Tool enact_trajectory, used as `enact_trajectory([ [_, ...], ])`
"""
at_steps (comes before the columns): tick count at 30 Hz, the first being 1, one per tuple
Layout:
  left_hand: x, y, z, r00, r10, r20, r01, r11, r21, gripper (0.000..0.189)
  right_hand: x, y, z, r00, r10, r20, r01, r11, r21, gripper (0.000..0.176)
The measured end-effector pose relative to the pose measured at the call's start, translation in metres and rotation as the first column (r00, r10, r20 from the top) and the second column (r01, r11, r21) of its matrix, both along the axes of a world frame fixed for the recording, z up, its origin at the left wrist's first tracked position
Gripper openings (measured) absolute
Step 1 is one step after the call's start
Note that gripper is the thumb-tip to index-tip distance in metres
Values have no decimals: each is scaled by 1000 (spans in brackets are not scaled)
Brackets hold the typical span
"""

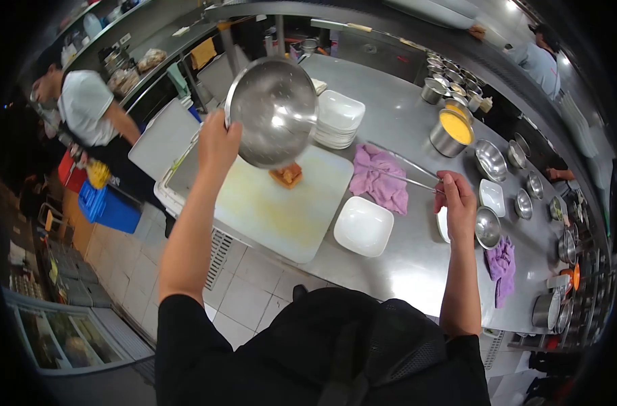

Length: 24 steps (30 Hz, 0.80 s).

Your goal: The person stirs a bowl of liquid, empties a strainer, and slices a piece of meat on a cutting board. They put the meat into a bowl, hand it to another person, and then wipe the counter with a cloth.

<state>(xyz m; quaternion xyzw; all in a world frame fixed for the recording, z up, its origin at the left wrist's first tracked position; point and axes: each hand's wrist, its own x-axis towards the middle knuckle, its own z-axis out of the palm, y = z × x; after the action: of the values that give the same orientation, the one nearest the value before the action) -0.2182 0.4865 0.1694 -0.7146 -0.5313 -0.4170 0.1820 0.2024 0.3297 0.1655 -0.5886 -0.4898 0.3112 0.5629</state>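
Note:
My left hand (pixel 219 145) grips the rim of a steel mixing bowl (pixel 271 111), raised and tilted over a white cutting board (pixel 268 216). A browned, golden piece of food (pixel 287 176) lies on the board just below the bowl's lower edge. Long thin metal tongs (pixel 403 160) are held in my right hand (pixel 456 203), their tips pointing left above a crumpled purple cloth (pixel 381 181). Between the board and my right hand stands a white square bowl (pixel 364 227). Part of another white dish (pixel 443 224) shows beside my right wrist.
Stacked white dishes (pixel 340 118) stand behind the board. To the right are a pot of yellow liquid (pixel 452 132), several steel bowls (pixel 491 160) and a second purple cloth (pixel 501 267). At left, a person in a white shirt (pixel 88 105) stands near a blue bin (pixel 112 203).

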Motion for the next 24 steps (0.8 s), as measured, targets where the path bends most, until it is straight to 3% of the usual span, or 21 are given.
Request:
enact_trajectory([
  [1,16,-11,-1,938,-42,344,143,951,-274,14,-3,2,3,999,-2,-32,4,998,68,29],
  [2,32,-23,-3,768,25,639,360,809,-464,15,-7,3,6,998,-4,-62,12,991,136,29],
  [4,64,-33,-41,588,-37,808,576,720,-387,16,-12,11,-2,1000,-5,1,5,996,87,29],
  [6,105,-49,-74,322,87,943,733,607,-306,14,-12,17,-27,1000,13,4,-13,1000,-17,30],
  [8,144,-67,-89,206,146,968,800,544,-252,15,-6,16,-51,1000,-2,14,3,997,-77,34],
  [10,169,-72,-109,197,152,969,816,522,-247,16,0,6,-74,984,-24,-174,33,998,48,55],
  [11,180,-75,-115,192,164,968,813,525,-251,18,5,1,-88,986,-45,-163,54,997,51,55],
  [13,204,-82,-115,170,155,973,819,527,-227,20,15,-11,-119,954,-239,-180,237,971,-32,75],
  [15,222,-87,-113,185,165,969,831,500,-244,22,21,-23,-135,891,-157,-426,57,970,-238,54],
  [16,234,-88,-112,178,151,972,841,490,-230,22,21,-24,-132,787,-121,-605,-65,959,-276,49],
  [18,256,-90,-109,240,172,956,862,416,-291,21,19,-26,-117,731,-63,-679,-46,989,-142,39],
  [20,273,-89,-104,217,140,966,898,361,-254,21,49,-13,-126,720,-106,-686,17,991,-135,34],
  [22,288,-91,-94,81,164,983,958,259,-122,25,80,2,-119,719,-202,-665,117,978,-171,25],
  [23,289,-93,-89,79,159,984,958,261,-119,25,96,13,-114,718,-205,-665,152,979,-138,26],
  [24,286,-96,-84,162,81,983,958,224,-176,27,115,27,-113,718,-208,-664,184,977,-107,28],
])
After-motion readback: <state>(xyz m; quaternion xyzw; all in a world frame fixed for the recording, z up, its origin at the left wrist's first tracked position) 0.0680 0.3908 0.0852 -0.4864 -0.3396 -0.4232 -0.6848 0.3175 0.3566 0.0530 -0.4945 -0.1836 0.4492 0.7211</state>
